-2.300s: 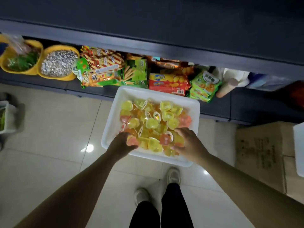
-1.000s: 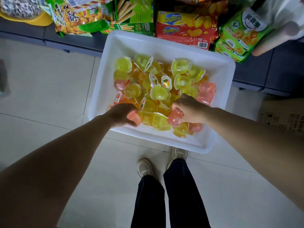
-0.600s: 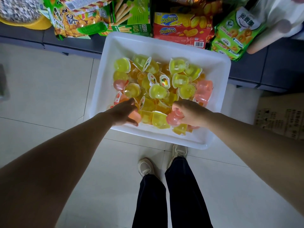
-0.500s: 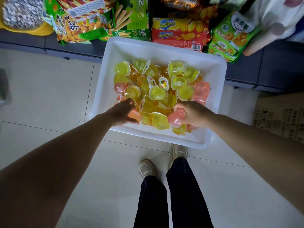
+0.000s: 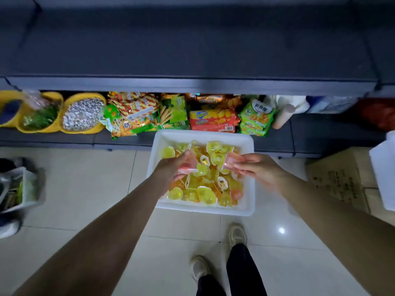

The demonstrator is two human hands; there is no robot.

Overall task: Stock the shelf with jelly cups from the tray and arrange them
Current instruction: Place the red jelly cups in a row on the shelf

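Note:
A white tray (image 5: 250, 201) stands on the floor in front of the shelf, heaped with several yellow, orange and pink jelly cups (image 5: 203, 193). My left hand (image 5: 171, 169) is raised above the tray and grips a pink jelly cup (image 5: 190, 165). My right hand (image 5: 258, 169) is also lifted over the tray and pinches another pink jelly cup (image 5: 230, 162) by its side. The dark shelf board (image 5: 192, 50) above the snacks is bare.
On the lowest shelf sit yellow bowls of seeds (image 5: 83, 114) and greens (image 5: 40, 118), snack bags (image 5: 132, 112), green stick boxes (image 5: 174, 112), red cracker packs (image 5: 213, 120) and green packets (image 5: 256, 118). A cardboard box (image 5: 337, 180) and a white container (image 5: 384, 167) stand right; a bag (image 5: 19, 189) lies left.
Both hands have lifted out of the pile, each carrying a pink jelly cup. The view has tilted up, so the dark upper shelf now shows.

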